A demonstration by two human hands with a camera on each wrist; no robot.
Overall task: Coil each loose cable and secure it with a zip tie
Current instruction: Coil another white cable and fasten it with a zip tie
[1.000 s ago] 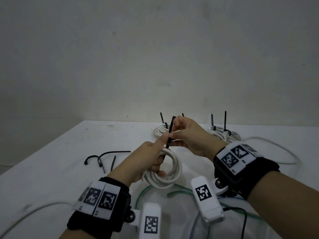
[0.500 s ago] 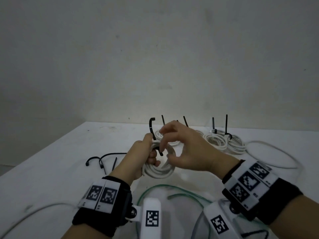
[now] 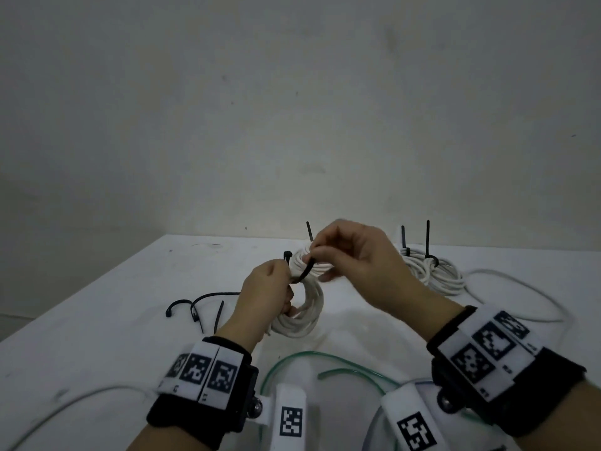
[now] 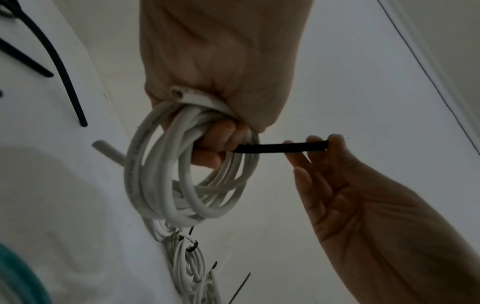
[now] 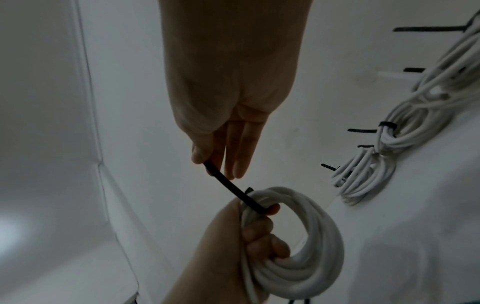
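My left hand [image 3: 266,294] grips a coil of white cable [image 3: 302,317] above the white table [image 3: 97,320], its fingers curled through the loops [image 4: 182,174]. A black zip tie [image 3: 304,271] passes round the bundle at the top. My right hand [image 3: 344,255] pinches the tie's free end [image 4: 283,147] between thumb and forefinger, the other fingers straight. In the right wrist view the tie [image 5: 233,189] runs taut from my fingertips [image 5: 202,158] down to the coil [image 5: 298,257]. The tie's head sticks up beside my left thumb.
Tied white coils [image 3: 432,271] with upright black tie tails lie at the back right; another coil [image 3: 309,255] sits behind my hands. Loose black zip ties [image 3: 201,304] lie to the left. A green cable [image 3: 325,362] and loose white cables [image 3: 65,411] trail near the front edge.
The right hand has taken hold of the tie's free end, which stood curved upward, and drawn it up and right. The left hand keeps its grip on the coil.
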